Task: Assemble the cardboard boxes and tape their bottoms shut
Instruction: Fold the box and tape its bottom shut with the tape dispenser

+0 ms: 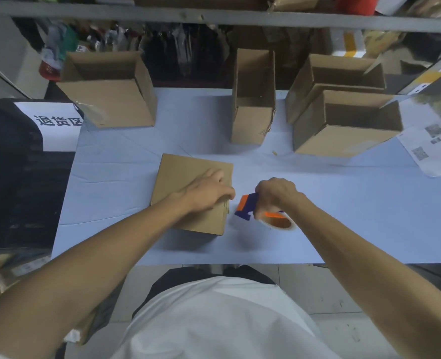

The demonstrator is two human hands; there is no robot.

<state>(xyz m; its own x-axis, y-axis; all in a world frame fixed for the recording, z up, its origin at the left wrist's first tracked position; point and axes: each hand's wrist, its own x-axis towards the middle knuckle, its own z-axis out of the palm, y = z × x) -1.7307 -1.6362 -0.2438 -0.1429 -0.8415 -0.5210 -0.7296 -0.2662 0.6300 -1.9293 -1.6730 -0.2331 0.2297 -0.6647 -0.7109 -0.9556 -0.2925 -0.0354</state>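
- While the left hand (209,189) lies flat on the box (191,193), fingers straight and pressing down by its right edge, that box sits bottom-up near the middle of the desk (126,161), close to the front edge.
- Left grip is released then: a flat palm on cardboard, nothing clasped.
- Right hand (275,194) is just beside the box's right edge, and its grip is clenched round the handle of the tape gun (250,207).
- Tape gun is purple and orange, its nose pointing toward the box's right side; whether it touches the cardboard I cannot tell.
- Tape roll (279,222) hangs below the right hand, low over the desk.
- Back row now: an open box (113,99) stands at the far left corner, mouth up.
- A narrow box (253,112) stands upright at the far centre, open at the top.
- Two open boxes far right: the front one (343,125) sits just before the rear one (336,71), and they look to be touching.
- A printed sheet (429,149) with QR codes lies at the right edge of the desk.
- A sign (56,125) with black characters rests on a black bin (14,177) to the left of the desk.
- A white shirt (214,320) fills the bottom of the view.
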